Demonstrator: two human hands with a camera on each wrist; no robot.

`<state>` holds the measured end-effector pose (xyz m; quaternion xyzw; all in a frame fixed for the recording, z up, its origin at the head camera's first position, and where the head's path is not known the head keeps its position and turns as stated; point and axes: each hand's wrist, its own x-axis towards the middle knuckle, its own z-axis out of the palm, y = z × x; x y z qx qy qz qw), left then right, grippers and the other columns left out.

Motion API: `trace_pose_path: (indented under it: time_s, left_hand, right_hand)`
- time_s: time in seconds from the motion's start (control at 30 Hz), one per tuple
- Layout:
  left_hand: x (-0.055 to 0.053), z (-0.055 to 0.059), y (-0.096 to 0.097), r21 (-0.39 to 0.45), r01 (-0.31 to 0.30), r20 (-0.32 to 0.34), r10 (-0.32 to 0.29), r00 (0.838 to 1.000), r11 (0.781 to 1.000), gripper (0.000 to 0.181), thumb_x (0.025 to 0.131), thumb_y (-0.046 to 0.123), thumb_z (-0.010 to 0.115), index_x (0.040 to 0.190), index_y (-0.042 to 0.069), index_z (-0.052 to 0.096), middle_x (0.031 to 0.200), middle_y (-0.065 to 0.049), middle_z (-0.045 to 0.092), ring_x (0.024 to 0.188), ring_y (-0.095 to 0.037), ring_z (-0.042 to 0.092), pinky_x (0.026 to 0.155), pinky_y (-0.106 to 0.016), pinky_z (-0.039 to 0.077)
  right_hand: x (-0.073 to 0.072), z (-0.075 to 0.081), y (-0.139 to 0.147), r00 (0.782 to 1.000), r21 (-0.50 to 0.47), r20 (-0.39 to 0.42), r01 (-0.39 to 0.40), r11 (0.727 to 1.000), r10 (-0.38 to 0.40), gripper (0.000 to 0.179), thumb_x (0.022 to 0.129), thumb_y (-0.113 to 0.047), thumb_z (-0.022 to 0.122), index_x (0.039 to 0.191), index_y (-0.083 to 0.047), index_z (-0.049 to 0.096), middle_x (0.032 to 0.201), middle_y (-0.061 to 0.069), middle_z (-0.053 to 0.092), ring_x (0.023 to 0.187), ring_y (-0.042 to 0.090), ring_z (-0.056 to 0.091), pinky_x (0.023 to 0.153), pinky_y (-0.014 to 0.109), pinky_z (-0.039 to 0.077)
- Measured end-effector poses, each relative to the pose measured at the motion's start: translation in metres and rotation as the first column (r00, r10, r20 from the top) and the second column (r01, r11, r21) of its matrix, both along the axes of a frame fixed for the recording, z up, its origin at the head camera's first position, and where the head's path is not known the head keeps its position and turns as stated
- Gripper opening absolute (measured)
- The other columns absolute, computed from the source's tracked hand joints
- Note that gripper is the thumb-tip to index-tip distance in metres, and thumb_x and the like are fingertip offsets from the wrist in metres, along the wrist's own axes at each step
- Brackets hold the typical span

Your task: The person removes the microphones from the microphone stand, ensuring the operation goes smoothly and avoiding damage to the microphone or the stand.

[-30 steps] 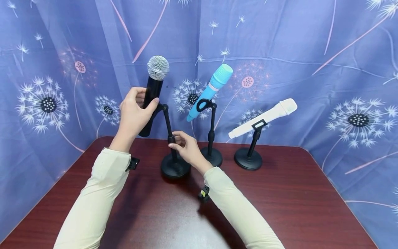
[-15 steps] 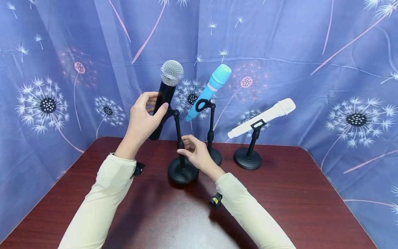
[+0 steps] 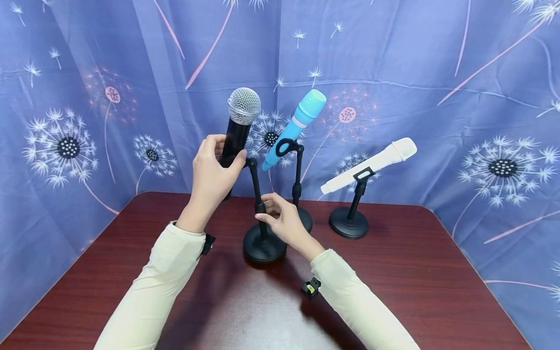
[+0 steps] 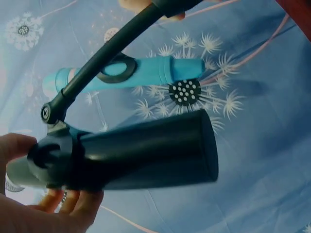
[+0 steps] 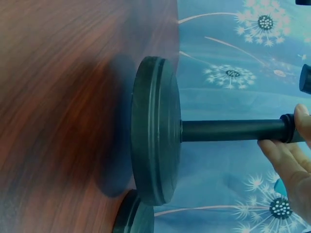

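The left hand [image 3: 214, 172] grips a black handheld microphone [image 3: 238, 138] around its body, thumb on the near side and fingers curled round the far side. The right hand [image 3: 284, 221] pinches the collar [image 3: 260, 208] of the black desktop microphone stand [image 3: 256, 183] between thumb and fingers.

The black microphone sits in the stand's clip [image 4: 75, 158], above the back part of the table [image 3: 393, 272]. In the head view its long axis is steep: the silver mesh head [image 3: 244, 104] points up and leans slightly right, with the butt end down and to the left. In the left wrist view the same axis runs nearly across, butt toward the right and mesh head at the left edge. The stand's pole tilts a little, its top leaning left over the round base [image 3: 264, 244]; whether that base touches the table I cannot tell.

Just behind and to the right, a blue microphone [image 3: 286, 133] rests in a second stand [image 3: 299, 170], head up and to the right. Farther right, a white microphone [image 3: 380, 161] in a third stand [image 3: 356, 199] slants more shallowly, head also up and to the right. Behind hangs a blue dandelion-print curtain [image 3: 393, 58].
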<state>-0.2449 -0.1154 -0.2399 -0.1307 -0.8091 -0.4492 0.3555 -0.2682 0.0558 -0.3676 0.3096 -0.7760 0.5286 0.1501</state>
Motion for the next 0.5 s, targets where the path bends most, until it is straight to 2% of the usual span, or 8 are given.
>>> trace_pose_path:
  time_s: [0.27, 0.5]
  left_hand:
    - [0.0067, 0.0049, 0.0058, 0.025, -0.012, -0.014, 0.013, 1.000, 1.000, 0.038, 0.085, 0.020, 0.072, 0.114, 0.001, 0.057, 0.100, -0.014, 0.062, 0.091, -0.026, 0.060, 0.080, -0.041, 0.046]
    - [0.0109, 0.0091, 0.0064, 0.026, 0.012, -0.011, -0.012, 1.000, 1.000, 0.037, 0.084, 0.020, 0.072, 0.111, 0.002, 0.054, 0.095, -0.013, 0.065, 0.087, -0.024, 0.062, 0.074, -0.039, 0.048]
  right_hand:
    - [0.0037, 0.0010, 0.0013, 1.000, 0.005, 0.017, 0.012, 1.000, -0.012, 0.033, 0.083, -0.007, 0.074, 0.113, -0.009, 0.062, 0.094, 0.008, 0.070, 0.080, 0.017, 0.068, 0.073, 0.034, 0.053]
    - [0.0048, 0.0026, 0.0018, 1.000, -0.015, 0.011, 0.000, 1.000, 0.000, 0.035, 0.082, -0.004, 0.074, 0.114, -0.004, 0.061, 0.096, 0.015, 0.069, 0.082, 0.026, 0.068, 0.075, 0.044, 0.053]
